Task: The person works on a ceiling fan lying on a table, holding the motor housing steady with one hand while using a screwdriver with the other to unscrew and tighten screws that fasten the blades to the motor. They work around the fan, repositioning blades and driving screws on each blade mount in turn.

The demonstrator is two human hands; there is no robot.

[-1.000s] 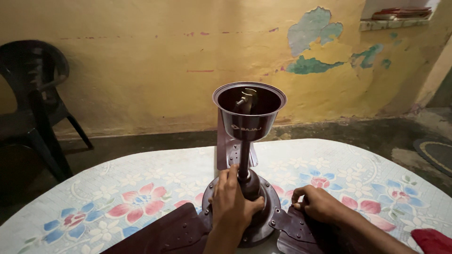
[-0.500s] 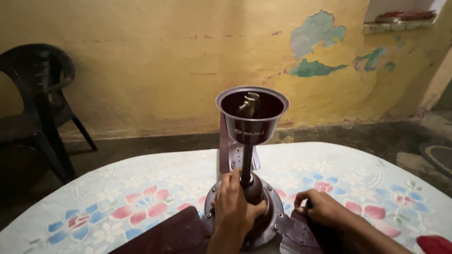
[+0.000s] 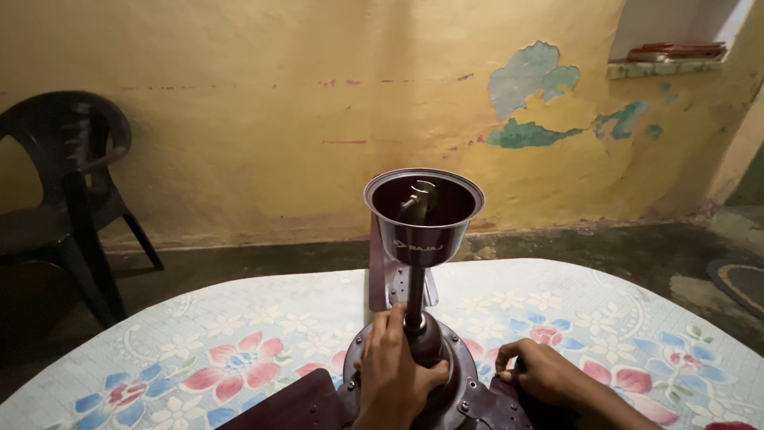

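maroon ceiling fan [image 3: 422, 239] upright on flowered desk [image 3: 239, 350]; left hand [image 3: 395, 374] clamped on its rod [image 3: 415, 295], right hand [image 3: 541, 370] closed on near-right blade bracket [image 3: 497, 402].

Two bare hands, left hand [image 3: 394, 374] and right hand [image 3: 541, 373], forearms unsleeved, no rings, no watch.

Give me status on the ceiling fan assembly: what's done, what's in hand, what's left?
Done: the downrod stands upright in the motor housing, with the canopy cup on top. At least three blades look mounted, one behind. In hand: left hand grips the rod base; right hand works at a blade bracket. Left: whether the bracket screws are tight can't be told.
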